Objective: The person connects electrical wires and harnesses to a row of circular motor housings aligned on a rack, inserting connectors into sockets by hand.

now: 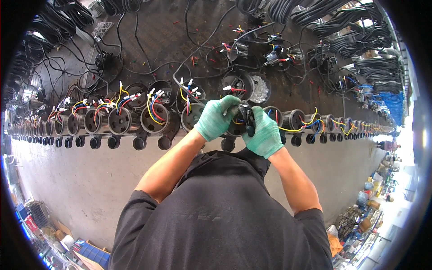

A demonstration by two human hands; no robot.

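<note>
Both of my hands wear green gloves and meet over a round black motor housing (235, 128) at the table's near edge. My right hand (264, 132) is closed around black-handled pliers (248, 118), whose head points toward my left fingers. Pinched together, the fingers of my left hand (218, 118) hold a small white wire cap (225, 113) that pokes out below them. What lies between the pliers' jaws is hidden. Just beyond my hands stands a round container of clear-white caps (259, 90), beside a dark round housing with a red, white-capped wire (235, 88).
A long row of open housings (119, 121) lines the near edge on both sides, with red, blue and yellow wires sticking out. Black cables (202, 40) loop across the dark tabletop (157, 40) among scattered wire scraps. Coiled cable bundles (375, 72) lie along the right side.
</note>
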